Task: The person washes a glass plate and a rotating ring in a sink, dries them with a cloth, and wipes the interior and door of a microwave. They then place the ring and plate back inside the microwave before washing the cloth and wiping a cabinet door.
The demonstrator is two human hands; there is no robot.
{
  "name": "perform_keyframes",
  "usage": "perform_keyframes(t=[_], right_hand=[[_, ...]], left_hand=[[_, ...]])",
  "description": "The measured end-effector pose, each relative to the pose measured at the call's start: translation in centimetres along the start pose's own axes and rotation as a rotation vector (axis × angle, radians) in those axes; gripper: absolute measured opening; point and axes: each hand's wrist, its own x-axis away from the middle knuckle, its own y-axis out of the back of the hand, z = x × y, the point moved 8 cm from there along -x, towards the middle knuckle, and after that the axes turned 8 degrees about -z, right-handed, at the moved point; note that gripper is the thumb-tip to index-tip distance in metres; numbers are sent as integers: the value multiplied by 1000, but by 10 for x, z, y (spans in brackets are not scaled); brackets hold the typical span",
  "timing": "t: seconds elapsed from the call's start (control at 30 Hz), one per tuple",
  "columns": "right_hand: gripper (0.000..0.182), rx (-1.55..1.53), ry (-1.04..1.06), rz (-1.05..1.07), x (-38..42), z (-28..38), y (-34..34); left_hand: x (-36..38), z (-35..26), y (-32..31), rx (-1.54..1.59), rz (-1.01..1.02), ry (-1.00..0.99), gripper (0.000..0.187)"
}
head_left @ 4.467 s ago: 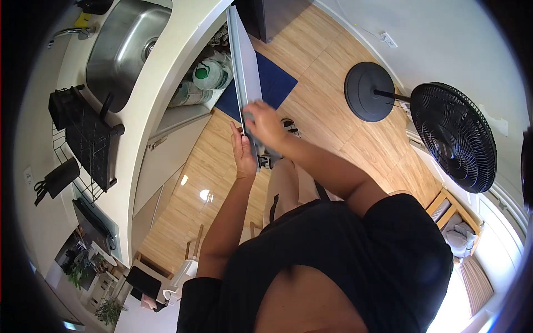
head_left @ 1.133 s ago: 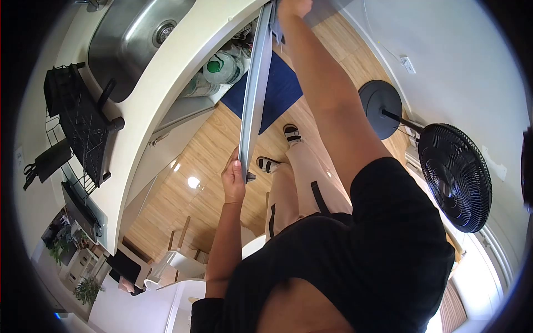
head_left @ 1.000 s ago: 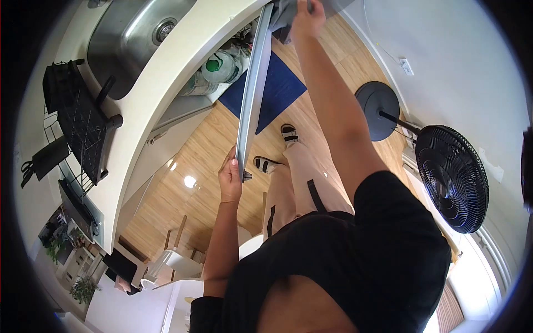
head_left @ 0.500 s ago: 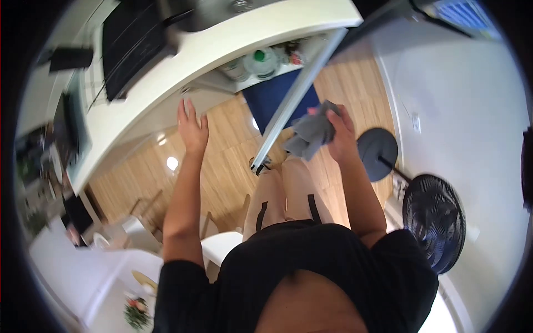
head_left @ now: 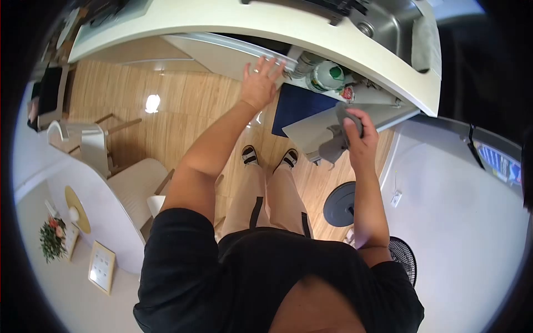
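Note:
My left hand [head_left: 260, 86], fingers spread, is at the top edge of a cabinet door or drawer front [head_left: 222, 55] that stands slightly out under the counter; whether it touches is hard to tell. In my right hand [head_left: 362, 139] is a bunched grey cloth [head_left: 335, 145], hanging over the open cabinet door [head_left: 316, 130] on the right. Between the hands the cabinet is open, with a large clear bottle with a green cap [head_left: 327, 76] and smaller items inside. A dark blue mat [head_left: 297, 106] lies on the floor below.
Above is the white counter [head_left: 183, 21] with a steel sink [head_left: 383, 28] and a grey towel [head_left: 425, 43] beside it. A round fan base [head_left: 340, 204] and fan [head_left: 404, 258] stand at the lower right. Chairs [head_left: 139, 186] are at the left.
The view has turned and moved nearer the counter. My left hand has moved from free air to the cabinet front beside the opening. My right hand still holds the grey cloth.

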Motion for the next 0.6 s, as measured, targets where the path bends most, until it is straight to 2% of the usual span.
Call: perform_keyframes(t=[0.03,0.1,0.2,0.23,0.3,0.37,0.43,0.47,0.53,0.6], right_hand=[[16,8,9,25,-6,7,-20],[22,297,568,141,-7,55,-77],[23,292,610,286,-8,63,-160],[22,279,641,297,-10,66,-187],[17,314,782,359,-18,77,-245],[14,411,876,406,-34,78,-306],[9,508,970,391,-52,88,-364],[8,542,1021,388,-61,93,-391],[9,572,1078,382,-78,96,-441],[12,972,1094,340,-94,84,-481]], left_hand=[[15,2,8,-1,-7,27,70],[39,-2,23,81,-29,-25,67],[69,6,25,137,-60,-44,57],[75,8,25,141,-73,-19,57],[83,11,25,219,-90,89,45],[83,14,37,281,-182,131,40],[85,12,22,421,194,154,37],[89,15,42,335,-179,128,31],[90,20,48,370,-203,117,30],[89,21,55,416,-224,94,29]])
